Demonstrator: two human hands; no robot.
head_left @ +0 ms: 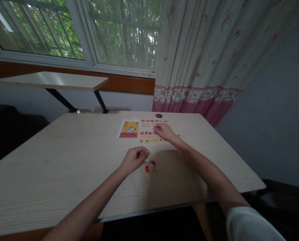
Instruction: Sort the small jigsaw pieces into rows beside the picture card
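Note:
Small jigsaw puzzle pieces (147, 141) lie in several rows on the table, sorted partly by red and yellow. My right hand (164, 131) is over these rows, its fingertips pinched together; anything between them is too small to make out. Closer to me sits a loose pile of mixed puzzle pieces (147, 168), red, yellow, white and dark. Just left of that pile, my left hand (134, 159) has its fingers curled and its thumb and forefinger tips together. What those fingertips hold, if anything, cannot be seen clearly. Left of the rows lies a picture sheet (128, 129) with a white cartoon animal on yellow and red.
The light wood table (64, 164) has a round cable hole (159, 115) near its back edge. A raised shelf (51, 80) on black legs stands at the back left. Behind are a barred window (124, 33) and a patterned curtain (189, 60).

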